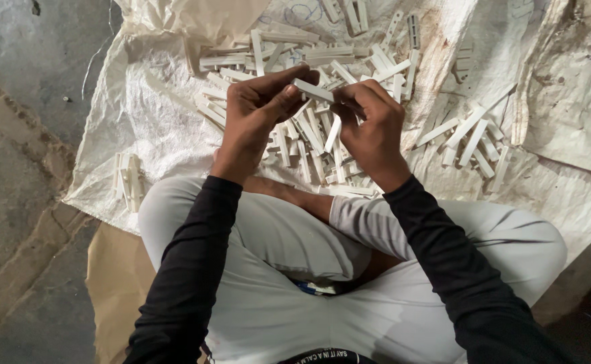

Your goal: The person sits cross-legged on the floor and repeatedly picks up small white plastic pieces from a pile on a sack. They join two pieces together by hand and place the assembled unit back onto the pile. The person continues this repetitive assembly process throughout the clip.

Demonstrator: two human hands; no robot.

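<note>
A short, flat, off-white plastic strip point(313, 90) sits pinched between both hands, lying nearly level with its right end tipped slightly down. It hangs just above a loose heap of like strips point(309, 138), which lie crisscrossed on a white woven sack point(150, 108).

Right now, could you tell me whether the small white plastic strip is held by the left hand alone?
No, both the left hand and right hand grip the small white plastic strip.

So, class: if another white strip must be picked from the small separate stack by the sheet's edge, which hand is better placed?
Probably the left hand: the small stack lies on its side, while the right hand sits farther across, gripping the white strip.
</note>
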